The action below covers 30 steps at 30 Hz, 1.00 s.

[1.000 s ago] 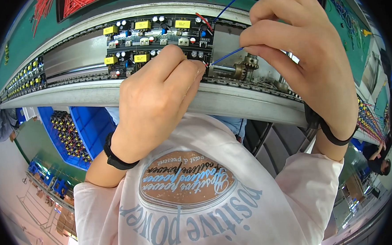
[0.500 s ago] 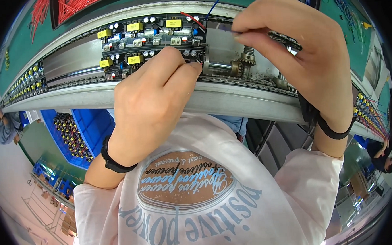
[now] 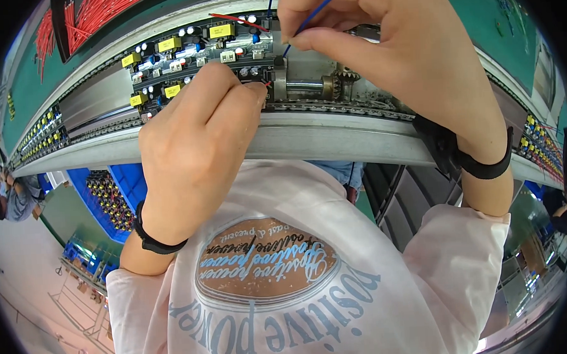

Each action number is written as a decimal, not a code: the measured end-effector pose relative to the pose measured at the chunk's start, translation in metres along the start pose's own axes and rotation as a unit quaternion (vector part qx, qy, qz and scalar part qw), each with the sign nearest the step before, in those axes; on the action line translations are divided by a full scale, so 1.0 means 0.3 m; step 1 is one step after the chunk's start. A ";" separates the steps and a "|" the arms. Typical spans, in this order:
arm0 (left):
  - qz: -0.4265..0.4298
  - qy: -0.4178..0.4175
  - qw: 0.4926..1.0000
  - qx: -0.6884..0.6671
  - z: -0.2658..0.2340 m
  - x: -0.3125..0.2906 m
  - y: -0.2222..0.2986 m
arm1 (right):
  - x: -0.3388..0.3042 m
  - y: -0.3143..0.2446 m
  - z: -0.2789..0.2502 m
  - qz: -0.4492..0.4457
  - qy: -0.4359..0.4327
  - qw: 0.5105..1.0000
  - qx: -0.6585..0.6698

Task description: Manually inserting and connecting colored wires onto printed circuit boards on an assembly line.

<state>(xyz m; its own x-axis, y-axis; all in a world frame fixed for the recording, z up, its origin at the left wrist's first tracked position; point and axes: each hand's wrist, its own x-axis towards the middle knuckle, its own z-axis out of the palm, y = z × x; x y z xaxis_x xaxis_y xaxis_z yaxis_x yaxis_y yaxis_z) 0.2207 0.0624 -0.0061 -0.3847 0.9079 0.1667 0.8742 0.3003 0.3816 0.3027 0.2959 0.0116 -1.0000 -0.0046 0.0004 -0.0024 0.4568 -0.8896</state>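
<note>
Steadying the near circuit board (image 3: 262, 73) matters, so press lightly with your left hand (image 3: 198, 130), which lies over it; whether that grip pinches anything is hidden. Your right hand (image 3: 379, 37) pinches the blue wire (image 3: 313, 15) near the board's far right corner; gripping low should prevent bending its tip.

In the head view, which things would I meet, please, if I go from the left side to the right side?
Distant rows of circuit boards with yellow block-shaped parts → open blue plastic bin → bare left hand → bare right hand, pinching a thin blue wire → wired circuit boards with yellow parts.
</note>
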 end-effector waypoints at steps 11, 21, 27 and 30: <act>-0.011 -0.031 0.999 0.036 -0.012 0.011 0.017 | 0.018 0.079 0.054 -0.024 -0.028 0.998 0.041; -0.015 -0.035 0.999 0.010 -0.012 0.014 0.010 | 0.019 0.071 0.051 -0.019 -0.019 0.999 0.027; 0.014 -0.008 1.000 0.009 -0.005 0.008 -0.008 | 0.026 0.051 0.067 -0.058 -0.057 0.991 -0.102; 0.017 -0.014 1.000 0.020 -0.013 0.014 -0.002 | 0.012 0.033 0.061 -0.118 -0.055 0.979 -0.159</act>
<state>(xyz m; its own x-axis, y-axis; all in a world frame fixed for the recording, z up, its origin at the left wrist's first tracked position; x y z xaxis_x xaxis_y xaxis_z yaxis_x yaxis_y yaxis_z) 0.2175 0.0648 -0.0022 -0.3466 0.9254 0.1536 0.8982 0.2802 0.3388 0.2992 0.2843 -0.0056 -0.9650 -0.2315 0.1232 -0.2515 0.6845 -0.6843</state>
